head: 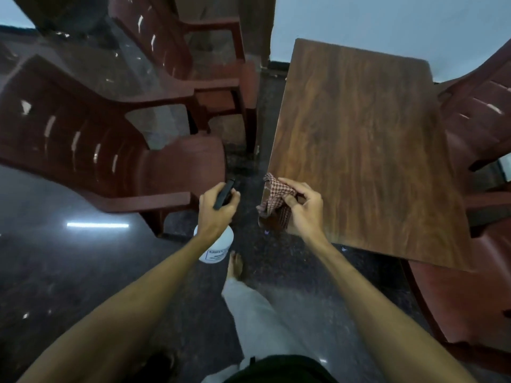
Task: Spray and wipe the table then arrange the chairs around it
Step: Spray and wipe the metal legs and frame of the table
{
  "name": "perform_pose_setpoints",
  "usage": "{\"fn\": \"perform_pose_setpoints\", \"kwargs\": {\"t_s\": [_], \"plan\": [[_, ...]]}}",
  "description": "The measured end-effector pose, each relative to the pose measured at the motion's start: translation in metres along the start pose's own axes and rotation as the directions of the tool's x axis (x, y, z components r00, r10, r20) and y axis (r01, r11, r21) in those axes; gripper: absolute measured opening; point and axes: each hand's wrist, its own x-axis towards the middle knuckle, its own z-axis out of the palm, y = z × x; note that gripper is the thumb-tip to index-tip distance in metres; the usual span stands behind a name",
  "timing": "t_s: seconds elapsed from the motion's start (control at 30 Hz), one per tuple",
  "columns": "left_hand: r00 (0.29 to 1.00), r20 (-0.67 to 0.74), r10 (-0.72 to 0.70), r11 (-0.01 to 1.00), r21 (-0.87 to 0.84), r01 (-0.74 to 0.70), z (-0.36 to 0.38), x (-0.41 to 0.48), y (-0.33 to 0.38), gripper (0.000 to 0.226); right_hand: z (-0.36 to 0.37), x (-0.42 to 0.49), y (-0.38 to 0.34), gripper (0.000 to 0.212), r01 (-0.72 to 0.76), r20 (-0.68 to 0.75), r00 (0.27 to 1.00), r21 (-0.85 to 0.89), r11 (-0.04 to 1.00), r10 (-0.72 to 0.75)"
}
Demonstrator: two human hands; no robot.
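Observation:
A brown wood-grain table (pixel 365 150) fills the right half of the head view. My right hand (pixel 302 210) grips a red-and-white checked cloth (pixel 275 196) at the table's near left corner. My left hand (pixel 218 210) holds a white spray bottle (pixel 217 248) by its black trigger head, over the floor just left of the table. Two maroon plastic chairs stand left of the table: the nearer chair (pixel 110 150) and the farther chair (pixel 193 59). Another maroon chair (pixel 481 114) is at the table's right side.
A fourth maroon chair (pixel 467 305) sits at the lower right, partly under the table's near edge. The floor (pixel 69 272) is dark, glossy stone. My bare foot (pixel 235 265) and light trouser leg are below the hands. A pale wall (pixel 387 20) runs behind the table.

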Motion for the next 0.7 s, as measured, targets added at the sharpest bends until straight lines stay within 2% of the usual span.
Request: {"fn": "perform_pose_setpoints", "kwargs": {"t_s": [0.2,0.4,0.53,0.7], "plan": [[0.993,0.118,0.031,0.999,0.031,-0.035,0.004,0.136,0.021,0.021,0.012,0.099,0.0,0.058,-0.083,-0.194,0.975,0.122,0.989,0.106],[0.966,0.248,0.065,0.997,0.019,-0.072,0.031,0.242,0.05,0.021,0.008,0.165,-0.019,0.059,-0.111,-0.296,0.945,0.113,0.987,0.14],[0.933,0.346,0.099,0.994,0.002,-0.106,0.057,0.295,0.084,0.017,-0.001,0.199,-0.027,0.052,-0.132,-0.373,0.915,0.076,0.988,0.151],[0.908,0.4,0.122,0.992,-0.035,-0.118,0.089,0.36,0.109,0.014,-0.001,0.255,-0.035,0.044,-0.163,-0.436,0.883,0.066,0.984,0.175]]}}
